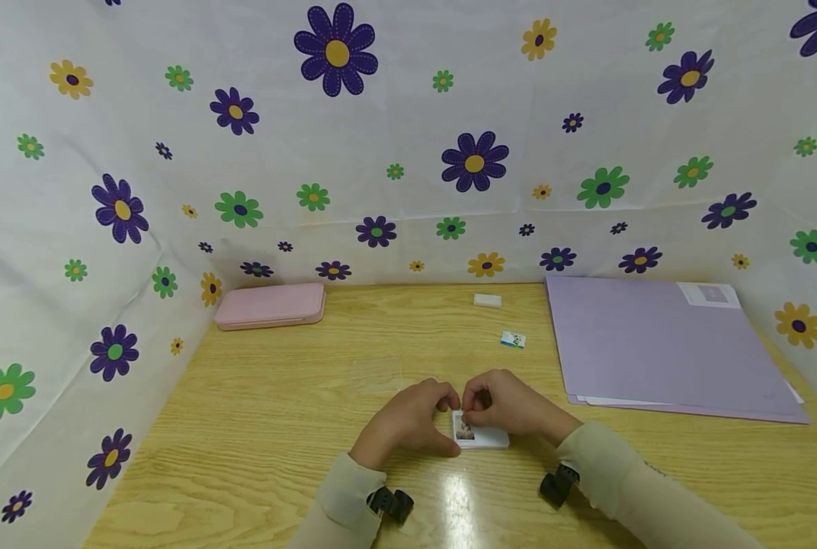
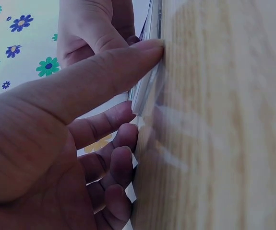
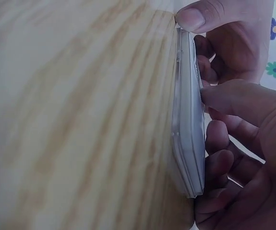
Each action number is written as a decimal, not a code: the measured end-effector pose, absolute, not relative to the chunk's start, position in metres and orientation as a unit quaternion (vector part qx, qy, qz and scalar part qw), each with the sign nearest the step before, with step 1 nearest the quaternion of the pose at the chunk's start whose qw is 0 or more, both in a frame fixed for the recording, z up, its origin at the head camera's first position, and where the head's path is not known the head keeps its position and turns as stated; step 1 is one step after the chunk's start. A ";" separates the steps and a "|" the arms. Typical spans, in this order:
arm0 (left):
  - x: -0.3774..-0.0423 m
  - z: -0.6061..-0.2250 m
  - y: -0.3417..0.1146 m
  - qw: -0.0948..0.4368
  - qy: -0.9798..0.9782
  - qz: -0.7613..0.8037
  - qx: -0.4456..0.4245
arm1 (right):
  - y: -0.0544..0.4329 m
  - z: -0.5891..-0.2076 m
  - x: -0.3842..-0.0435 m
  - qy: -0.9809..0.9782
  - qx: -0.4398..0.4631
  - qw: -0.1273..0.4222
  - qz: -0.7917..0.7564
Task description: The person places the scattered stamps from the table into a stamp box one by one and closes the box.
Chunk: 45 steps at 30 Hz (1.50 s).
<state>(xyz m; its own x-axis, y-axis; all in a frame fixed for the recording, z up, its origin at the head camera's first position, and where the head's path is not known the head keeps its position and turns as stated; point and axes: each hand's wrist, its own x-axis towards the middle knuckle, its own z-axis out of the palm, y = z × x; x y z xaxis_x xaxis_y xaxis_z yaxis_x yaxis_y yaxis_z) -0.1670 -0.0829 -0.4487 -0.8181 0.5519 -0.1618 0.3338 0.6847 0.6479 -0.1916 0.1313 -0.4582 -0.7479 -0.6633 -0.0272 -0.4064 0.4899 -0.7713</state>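
A flat white card case (image 1: 487, 438) with a small photo on its left part lies on the table. In the right wrist view the case (image 3: 188, 115) shows as thin white layers over a clear plastic base. My left hand (image 1: 415, 419) holds its left end, thumb at the near corner and fingers at the far one. My right hand (image 1: 511, 404) reaches over from the right, its curled fingers at the far edge and its thumb on the top face beside the photo. The fingers partly hide the photo.
Beyond the left hand lies a clear plastic sheet (image 1: 376, 374). Farther back are a small printed piece (image 1: 514, 339) and a white block (image 1: 487, 300). A pink case (image 1: 270, 305) stands back left; a lilac folder (image 1: 662, 343) with papers lies right. Flowered cloth (image 1: 395, 114) surrounds the table.
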 end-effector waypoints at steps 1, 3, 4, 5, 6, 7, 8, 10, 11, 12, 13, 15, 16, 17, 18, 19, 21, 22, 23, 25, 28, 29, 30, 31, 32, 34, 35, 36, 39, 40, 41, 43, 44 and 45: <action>-0.167 -0.449 -0.083 0.174 0.901 0.311 0.246 | 0.131 -0.458 -0.192 0.848 -0.316 0.162 -0.393; -0.167 -0.450 -0.084 0.173 0.902 0.311 0.247 | 0.131 -0.458 -0.192 0.850 -0.316 0.160 -0.390; -0.167 -0.450 -0.084 0.172 0.902 0.311 0.247 | 0.131 -0.457 -0.192 0.851 -0.317 0.159 -0.388; -0.167 -0.450 -0.084 0.172 0.902 0.310 0.247 | 0.131 -0.457 -0.192 0.851 -0.318 0.158 -0.387; -0.167 -0.450 -0.084 0.172 0.902 0.310 0.247 | 0.132 -0.456 -0.192 0.851 -0.319 0.157 -0.387; -0.167 -0.450 -0.084 0.172 0.902 0.310 0.247 | 0.132 -0.455 -0.191 0.849 -0.322 0.156 -0.388; -0.167 -0.451 -0.084 0.172 0.902 0.309 0.247 | 0.133 -0.454 -0.191 0.849 -0.325 0.155 -0.387; -0.168 -0.451 -0.085 0.171 0.902 0.309 0.247 | 0.134 -0.452 -0.191 0.847 -0.332 0.154 -0.386; -0.168 -0.451 -0.084 0.171 0.902 0.309 0.248 | 0.135 -0.451 -0.191 0.846 -0.334 0.155 -0.386; -0.168 -0.451 -0.085 0.171 0.902 0.309 0.248 | 0.135 -0.451 -0.190 0.845 -0.336 0.156 -0.385; -0.168 -0.451 -0.084 0.170 0.902 0.308 0.248 | 0.136 -0.450 -0.190 0.844 -0.338 0.157 -0.385; -0.168 -0.451 -0.084 0.171 0.902 0.308 0.249 | 0.138 -0.448 -0.190 0.842 -0.339 0.157 -0.388; -0.168 -0.452 -0.084 0.171 0.902 0.307 0.249 | 0.139 -0.448 -0.190 0.841 -0.339 0.158 -0.391; -0.168 -0.452 -0.084 0.171 0.903 0.306 0.250 | 0.140 -0.447 -0.190 0.840 -0.338 0.157 -0.394; -0.168 -0.452 -0.084 0.171 0.903 0.305 0.250 | 0.141 -0.447 -0.190 0.841 -0.337 0.154 -0.395; -0.168 -0.452 -0.084 0.170 0.903 0.303 0.250 | 0.142 -0.446 -0.191 0.840 -0.336 0.152 -0.397; -0.168 -0.451 -0.085 0.170 0.904 0.302 0.251 | 0.143 -0.446 -0.192 0.841 -0.334 0.147 -0.400; -0.168 -0.452 -0.084 0.168 0.903 0.303 0.253 | 0.144 -0.445 -0.193 0.841 -0.332 0.145 -0.401; -0.168 -0.451 -0.085 0.168 0.903 0.303 0.254 | 0.145 -0.445 -0.194 0.843 -0.330 0.143 -0.401; -0.168 -0.452 -0.085 0.167 0.903 0.303 0.255 | 0.147 -0.443 -0.195 0.845 -0.327 0.141 -0.400; -0.168 -0.452 -0.084 0.165 0.902 0.303 0.258 | 0.148 -0.440 -0.197 0.849 -0.326 0.131 -0.395; -0.168 -0.452 -0.084 0.165 0.903 0.301 0.258 | 0.149 -0.439 -0.198 0.850 -0.327 0.126 -0.394; -0.168 -0.453 -0.084 0.164 0.903 0.300 0.259 | 0.150 -0.438 -0.199 0.850 -0.328 0.121 -0.394; -0.168 -0.453 -0.084 0.164 0.903 0.299 0.260 | 0.151 -0.437 -0.200 0.851 -0.328 0.116 -0.392; -0.168 -0.452 -0.084 0.164 0.904 0.299 0.259 | 0.152 -0.437 -0.201 0.852 -0.327 0.112 -0.392; -0.167 -0.453 -0.084 0.163 0.904 0.300 0.258 | 0.154 -0.436 -0.203 0.855 -0.323 0.107 -0.392; -0.167 -0.453 -0.084 0.164 0.904 0.301 0.257 | 0.155 -0.436 -0.204 0.856 -0.320 0.105 -0.392; -0.167 -0.453 -0.084 0.164 0.904 0.301 0.256 | 0.156 -0.435 -0.205 0.858 -0.317 0.103 -0.391; -0.167 -0.454 -0.084 0.165 0.904 0.302 0.255 | 0.160 -0.435 -0.210 0.865 -0.305 0.092 -0.387; -0.167 -0.454 -0.084 0.167 0.904 0.301 0.253 | 0.161 -0.435 -0.212 0.868 -0.302 0.085 -0.385; -0.167 -0.454 -0.084 0.166 0.904 0.301 0.254 | 0.162 -0.435 -0.213 0.870 -0.298 0.080 -0.385; -0.168 -0.454 -0.084 0.167 0.903 0.302 0.254 | 0.165 -0.434 -0.216 0.874 -0.287 0.071 -0.384; -0.168 -0.454 -0.084 0.167 0.903 0.301 0.255 | 0.166 -0.433 -0.218 0.876 -0.283 0.068 -0.384; -0.168 -0.454 -0.084 0.167 0.904 0.301 0.255 | 0.168 -0.433 -0.220 0.877 -0.280 0.066 -0.384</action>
<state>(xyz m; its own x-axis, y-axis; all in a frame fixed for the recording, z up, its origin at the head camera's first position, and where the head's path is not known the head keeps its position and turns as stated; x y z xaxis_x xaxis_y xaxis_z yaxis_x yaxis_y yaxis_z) -0.1680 -0.0841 -0.4536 -0.8137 0.5618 -0.1489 0.3604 0.6887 0.6292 -0.2195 0.1678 -0.4327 -0.8341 -0.5425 0.1004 -0.4417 0.5478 -0.7105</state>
